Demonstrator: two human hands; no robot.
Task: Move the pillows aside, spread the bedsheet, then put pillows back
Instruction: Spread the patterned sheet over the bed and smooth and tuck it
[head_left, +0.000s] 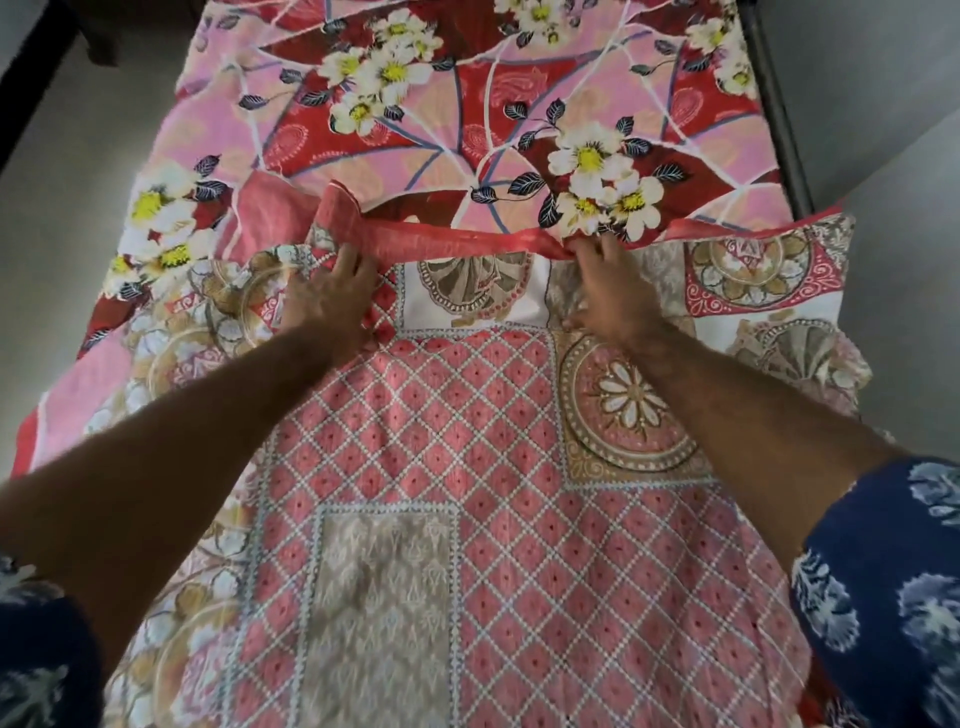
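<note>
A floral bedsheet in red and pink with white flowers lies spread over the far part of the bed. Its near edge is folded back and shows a plain red underside. My left hand grips this folded edge at a rolled-up bunch on the left. My right hand pinches the same edge further right. Under both forearms lies a patchwork cloth with pink diamonds and round medallions, covering the near part of the bed. No pillow is plainly visible.
A dark metal bed frame rail runs along the right side. Grey floor lies left and right of the bed. A dark piece of furniture stands at the top left. The patchwork cloth overhangs the bed at the right.
</note>
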